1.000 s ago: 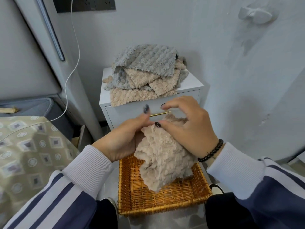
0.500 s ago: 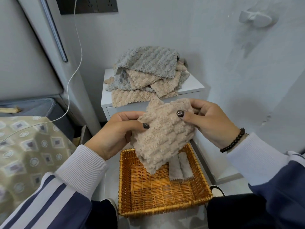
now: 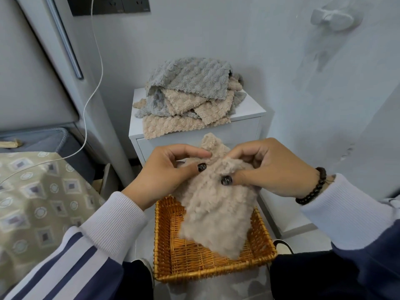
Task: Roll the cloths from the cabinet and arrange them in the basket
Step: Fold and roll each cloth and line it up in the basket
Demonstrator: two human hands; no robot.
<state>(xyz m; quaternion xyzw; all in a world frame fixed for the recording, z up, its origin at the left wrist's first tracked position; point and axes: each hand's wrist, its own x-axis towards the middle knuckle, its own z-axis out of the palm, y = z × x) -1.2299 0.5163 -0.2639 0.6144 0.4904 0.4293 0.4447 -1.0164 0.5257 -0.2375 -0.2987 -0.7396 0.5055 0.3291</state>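
Both hands, left hand (image 3: pixel 164 172) and right hand (image 3: pixel 275 169), pinched the beige cloth's (image 3: pixel 216 213) top edge, its length hanging straight down into the basket (image 3: pixel 194 276) directly below.

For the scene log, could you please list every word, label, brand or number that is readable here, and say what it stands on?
No text can be read.
Socket panel on the wall: any small marks are too blurred to read.
Beige cloth, cloth pile, basket, cabinet: no print visible.
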